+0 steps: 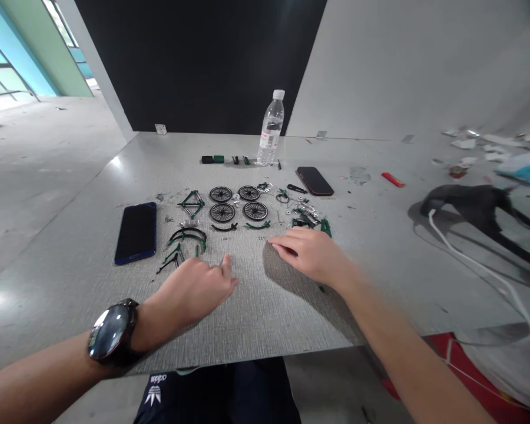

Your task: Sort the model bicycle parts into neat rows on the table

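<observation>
My left hand (pixel 198 290) is held over the front of the table, index finger stretched forward and thumb apart, with nothing in it. Just ahead of that finger lies a tiny group of small metal parts (pixel 224 238). Thumb and index fingertip of my right hand (pixel 311 254) come together beside another row of tiny parts (pixel 261 238); anything between them is too small to make out. Model bicycle parts lie beyond: several spoked wheels (pixel 222 212), a green and black frame (pixel 191 204), curved mudguards (pixel 188 235), forks (pixel 175 257) and a pile of mixed pieces (pixel 307 213).
A blue phone (pixel 136 233) lies at left, a black phone (pixel 315 181) at back right. A water bottle (pixel 270 129) stands near the black panel (pixel 194 65). At right are a red object (pixel 393 179), a black curved item (pixel 468 203) and a white cable (pixel 481 265).
</observation>
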A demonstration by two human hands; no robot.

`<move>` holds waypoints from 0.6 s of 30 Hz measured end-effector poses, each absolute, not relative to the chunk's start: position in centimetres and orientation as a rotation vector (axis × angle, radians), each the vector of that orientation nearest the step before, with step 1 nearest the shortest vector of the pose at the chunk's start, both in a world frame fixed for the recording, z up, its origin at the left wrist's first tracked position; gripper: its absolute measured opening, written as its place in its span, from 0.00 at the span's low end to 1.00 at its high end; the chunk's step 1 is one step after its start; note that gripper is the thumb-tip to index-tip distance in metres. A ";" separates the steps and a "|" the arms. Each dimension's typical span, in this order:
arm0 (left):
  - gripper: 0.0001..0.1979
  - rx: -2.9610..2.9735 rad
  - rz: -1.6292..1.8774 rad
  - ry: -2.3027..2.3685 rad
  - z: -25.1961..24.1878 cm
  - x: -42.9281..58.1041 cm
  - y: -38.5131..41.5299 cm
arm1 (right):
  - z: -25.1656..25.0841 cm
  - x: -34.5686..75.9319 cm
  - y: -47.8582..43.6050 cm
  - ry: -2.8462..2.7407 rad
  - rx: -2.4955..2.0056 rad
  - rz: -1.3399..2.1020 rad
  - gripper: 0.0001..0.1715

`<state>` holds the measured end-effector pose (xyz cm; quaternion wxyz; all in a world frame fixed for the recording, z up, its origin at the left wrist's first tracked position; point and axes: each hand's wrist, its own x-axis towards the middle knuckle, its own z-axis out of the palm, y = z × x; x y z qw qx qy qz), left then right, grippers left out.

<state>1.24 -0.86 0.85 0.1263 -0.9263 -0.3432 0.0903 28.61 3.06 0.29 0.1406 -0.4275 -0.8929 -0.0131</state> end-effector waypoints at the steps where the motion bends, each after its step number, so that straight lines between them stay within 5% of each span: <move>1: 0.23 -2.699 0.261 -0.997 0.9 1.3 -0.9 | 0.3 28.6 3.1 -2.577 -1.229 -0.037 0.19; 18: 0.23 -2.675 0.258 -0.954 0.7 1.3 -0.8 | 0.3 28.4 3.0 -2.594 -1.230 -0.046 0.20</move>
